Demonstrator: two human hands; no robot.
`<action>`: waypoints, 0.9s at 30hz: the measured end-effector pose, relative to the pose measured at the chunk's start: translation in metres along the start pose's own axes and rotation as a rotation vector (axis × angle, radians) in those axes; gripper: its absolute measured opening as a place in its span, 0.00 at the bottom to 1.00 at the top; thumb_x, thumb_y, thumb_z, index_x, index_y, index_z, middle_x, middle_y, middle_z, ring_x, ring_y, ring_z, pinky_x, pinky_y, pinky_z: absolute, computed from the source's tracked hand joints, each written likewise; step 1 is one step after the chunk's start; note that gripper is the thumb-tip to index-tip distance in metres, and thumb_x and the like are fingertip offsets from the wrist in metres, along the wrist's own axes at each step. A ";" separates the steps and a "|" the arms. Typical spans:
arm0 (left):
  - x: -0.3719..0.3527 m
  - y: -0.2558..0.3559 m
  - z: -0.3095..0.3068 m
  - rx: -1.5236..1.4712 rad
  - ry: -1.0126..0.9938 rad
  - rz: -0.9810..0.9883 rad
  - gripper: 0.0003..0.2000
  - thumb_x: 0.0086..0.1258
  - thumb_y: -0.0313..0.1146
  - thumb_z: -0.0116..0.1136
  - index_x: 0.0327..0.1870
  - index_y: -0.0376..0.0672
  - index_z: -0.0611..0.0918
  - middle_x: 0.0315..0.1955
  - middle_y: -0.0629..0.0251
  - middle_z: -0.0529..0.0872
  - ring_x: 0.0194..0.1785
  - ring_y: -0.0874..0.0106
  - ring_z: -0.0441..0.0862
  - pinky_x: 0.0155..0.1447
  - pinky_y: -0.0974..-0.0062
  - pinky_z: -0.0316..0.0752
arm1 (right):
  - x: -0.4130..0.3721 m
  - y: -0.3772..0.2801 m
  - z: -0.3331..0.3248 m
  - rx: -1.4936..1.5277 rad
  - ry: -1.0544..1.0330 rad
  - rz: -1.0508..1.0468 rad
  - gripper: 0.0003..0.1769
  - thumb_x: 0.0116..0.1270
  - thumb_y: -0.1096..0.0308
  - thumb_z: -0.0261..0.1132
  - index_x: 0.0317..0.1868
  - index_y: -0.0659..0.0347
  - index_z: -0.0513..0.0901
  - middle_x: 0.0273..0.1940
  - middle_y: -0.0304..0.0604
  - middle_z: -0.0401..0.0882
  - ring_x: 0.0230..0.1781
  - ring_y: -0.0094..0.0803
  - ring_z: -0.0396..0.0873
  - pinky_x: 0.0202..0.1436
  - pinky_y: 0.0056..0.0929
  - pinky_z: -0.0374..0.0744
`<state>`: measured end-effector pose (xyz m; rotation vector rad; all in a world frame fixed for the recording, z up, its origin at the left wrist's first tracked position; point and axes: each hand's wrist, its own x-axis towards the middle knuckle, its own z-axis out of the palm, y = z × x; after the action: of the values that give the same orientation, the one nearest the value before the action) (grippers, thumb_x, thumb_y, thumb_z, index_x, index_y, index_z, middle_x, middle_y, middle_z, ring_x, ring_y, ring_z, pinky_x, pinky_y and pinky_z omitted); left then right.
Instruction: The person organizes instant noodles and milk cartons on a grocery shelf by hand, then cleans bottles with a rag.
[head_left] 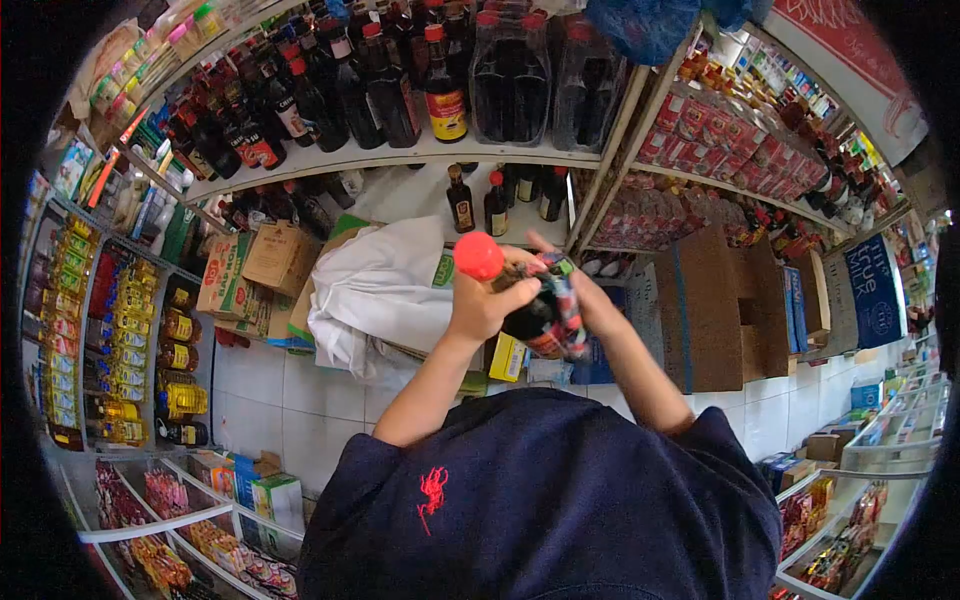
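A dark bottle with a red cap (479, 257) is tilted in front of my chest, its cap toward the upper left. My left hand (490, 296) wraps round its neck and upper part. Against the bottle's right side is my right hand (585, 295), blurred, with a dark and red patterned thing between it and the bottle; whether this is a cloth or the label I cannot tell. Just beyond my hands, small dark bottles (496, 205) stand on the lower white shelf.
The upper shelf (400, 154) holds many dark bottles. Below it lie a white cloth (380, 275) and cardboard boxes (282, 256). A large open carton (705, 310) stands at the right. Racks of yellow oil bottles (127, 345) are at the left.
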<state>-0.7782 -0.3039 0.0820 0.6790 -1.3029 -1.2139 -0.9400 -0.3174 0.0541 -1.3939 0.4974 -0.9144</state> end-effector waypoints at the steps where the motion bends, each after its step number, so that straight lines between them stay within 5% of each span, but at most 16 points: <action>1: 0.003 0.000 -0.003 -0.028 0.018 0.009 0.09 0.49 0.26 0.59 0.33 0.35 0.79 0.29 0.64 0.81 0.35 0.77 0.78 0.43 0.79 0.71 | -0.002 0.001 0.008 -0.132 0.095 -0.069 0.44 0.63 0.38 0.42 0.67 0.65 0.45 0.67 0.48 0.48 0.67 0.36 0.49 0.67 0.32 0.48; 2: 0.004 0.002 -0.004 -0.037 0.078 -0.024 0.10 0.48 0.25 0.60 0.33 0.35 0.79 0.29 0.65 0.81 0.34 0.77 0.77 0.43 0.79 0.71 | -0.003 0.006 0.014 -0.305 0.242 -0.134 0.45 0.63 0.39 0.45 0.67 0.64 0.42 0.67 0.51 0.46 0.66 0.38 0.50 0.67 0.32 0.48; 5: 0.001 0.002 -0.001 -0.050 0.159 -0.019 0.10 0.47 0.25 0.62 0.31 0.36 0.77 0.28 0.67 0.78 0.34 0.77 0.76 0.41 0.80 0.70 | 0.002 0.022 0.038 -0.280 0.562 -0.559 0.39 0.60 0.70 0.55 0.68 0.55 0.43 0.65 0.53 0.49 0.63 0.47 0.56 0.64 0.40 0.57; 6: -0.001 0.000 0.002 -0.057 0.189 0.022 0.10 0.47 0.25 0.63 0.30 0.37 0.76 0.28 0.69 0.76 0.34 0.78 0.74 0.41 0.81 0.68 | 0.005 0.031 0.035 -0.470 0.643 -0.708 0.36 0.54 0.80 0.55 0.64 0.53 0.58 0.60 0.55 0.58 0.62 0.51 0.59 0.61 0.42 0.61; 11: 0.009 -0.001 -0.003 -0.050 0.206 0.188 0.16 0.48 0.31 0.68 0.25 0.42 0.68 0.28 0.71 0.65 0.33 0.79 0.65 0.38 0.82 0.60 | 0.005 0.010 0.035 -1.024 0.579 -0.787 0.18 0.53 0.75 0.55 0.46 0.59 0.78 0.50 0.55 0.70 0.55 0.53 0.66 0.57 0.40 0.65; 14: 0.004 0.012 -0.005 0.067 0.105 0.227 0.17 0.48 0.40 0.68 0.25 0.43 0.70 0.29 0.70 0.67 0.34 0.75 0.66 0.41 0.78 0.61 | 0.000 0.002 0.044 -0.818 0.514 -0.610 0.24 0.55 0.59 0.52 0.48 0.66 0.75 0.49 0.55 0.72 0.49 0.49 0.72 0.52 0.36 0.69; 15: 0.004 0.011 -0.006 0.068 0.108 0.225 0.17 0.48 0.40 0.68 0.25 0.43 0.70 0.29 0.70 0.67 0.34 0.75 0.66 0.41 0.78 0.61 | 0.001 0.000 0.043 -0.815 0.512 -0.607 0.24 0.55 0.59 0.52 0.48 0.66 0.75 0.49 0.55 0.72 0.49 0.49 0.72 0.52 0.36 0.69; 17: 0.006 0.009 -0.009 0.352 -0.015 0.521 0.17 0.49 0.43 0.67 0.23 0.43 0.72 0.30 0.69 0.68 0.38 0.71 0.68 0.49 0.70 0.60 | 0.007 -0.007 0.040 -0.608 0.436 -0.426 0.22 0.58 0.61 0.51 0.47 0.67 0.75 0.48 0.56 0.73 0.48 0.49 0.72 0.52 0.36 0.69; 19: 0.005 0.018 -0.008 0.359 -0.015 0.502 0.17 0.49 0.45 0.66 0.22 0.43 0.72 0.29 0.69 0.72 0.44 0.67 0.70 0.56 0.65 0.57 | 0.015 -0.010 0.034 -0.489 0.404 -0.383 0.22 0.63 0.58 0.47 0.45 0.68 0.75 0.45 0.54 0.75 0.47 0.42 0.73 0.52 0.33 0.68; 21: 0.010 0.023 -0.013 0.201 -0.136 0.373 0.15 0.49 0.40 0.67 0.22 0.43 0.73 0.25 0.70 0.77 0.46 0.67 0.71 0.59 0.64 0.56 | 0.024 -0.028 0.026 -0.339 0.178 0.095 0.25 0.67 0.54 0.43 0.44 0.70 0.75 0.43 0.50 0.77 0.46 0.35 0.73 0.52 0.28 0.67; 23: 0.011 0.029 -0.012 0.082 -0.139 0.357 0.13 0.48 0.34 0.67 0.24 0.42 0.72 0.22 0.68 0.79 0.42 0.66 0.77 0.57 0.63 0.62 | 0.042 0.012 0.000 -0.124 0.030 0.201 0.30 0.69 0.48 0.40 0.51 0.67 0.72 0.48 0.45 0.74 0.49 0.29 0.71 0.54 0.25 0.67; 25: 0.010 0.033 -0.016 -0.319 -0.057 0.089 0.13 0.47 0.29 0.66 0.26 0.41 0.71 0.22 0.62 0.79 0.32 0.67 0.79 0.49 0.65 0.69 | 0.041 -0.035 0.023 -0.027 0.035 0.421 0.33 0.67 0.44 0.41 0.59 0.64 0.65 0.54 0.45 0.69 0.52 0.29 0.69 0.58 0.23 0.65; 27: 0.015 0.028 -0.026 -0.400 -0.009 0.165 0.10 0.51 0.27 0.61 0.28 0.41 0.70 0.20 0.61 0.78 0.28 0.68 0.79 0.44 0.66 0.73 | 0.041 -0.023 0.020 0.012 -0.018 0.467 0.37 0.65 0.40 0.42 0.63 0.62 0.60 0.59 0.46 0.64 0.55 0.28 0.67 0.60 0.22 0.64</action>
<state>-0.7486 -0.3160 0.1077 0.2729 -1.0570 -1.2911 -0.9068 -0.3359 0.0880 -1.2023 0.7631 -0.5234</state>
